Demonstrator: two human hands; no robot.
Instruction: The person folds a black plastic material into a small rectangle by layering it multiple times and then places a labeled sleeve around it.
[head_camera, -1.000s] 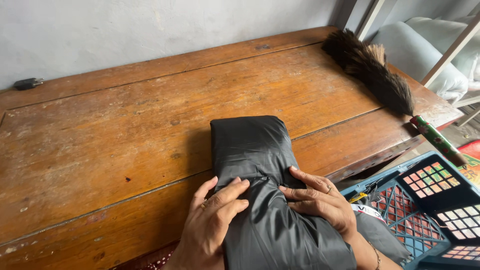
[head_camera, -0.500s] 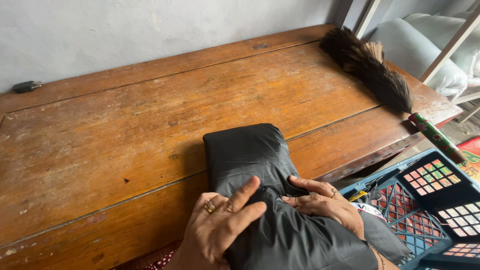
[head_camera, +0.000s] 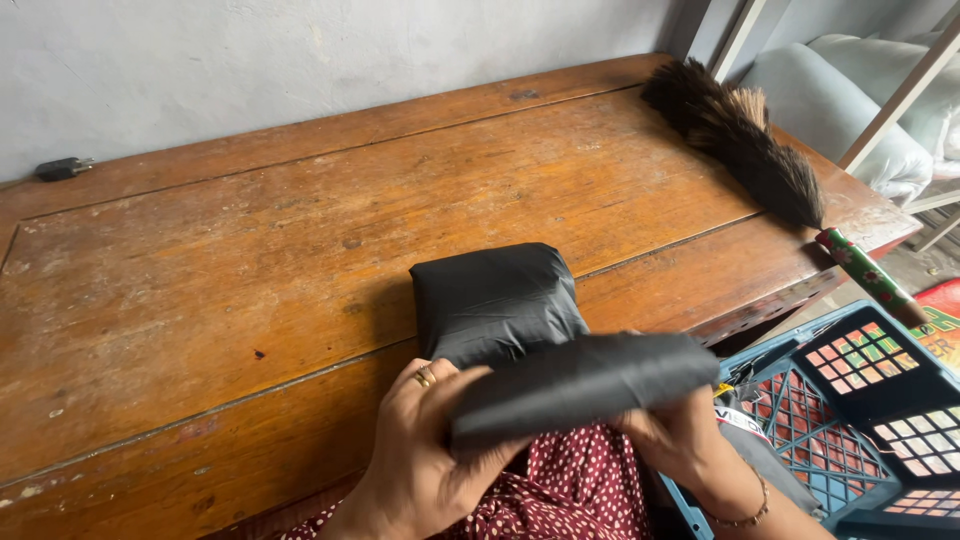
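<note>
Both hands clamp a folded black cloth (head_camera: 500, 300) at the near edge of the wooden bench (head_camera: 250, 260): the left hand (head_camera: 425, 450) closes on the lifted fold's left end, the right hand (head_camera: 680, 440) on its right end. A feather duster (head_camera: 740, 150) lies far right; a blue crate (head_camera: 850, 420) stands beside the bench.

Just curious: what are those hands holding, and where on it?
Black cloth: left hand and right hand grip the two ends of its folded near edge.
</note>
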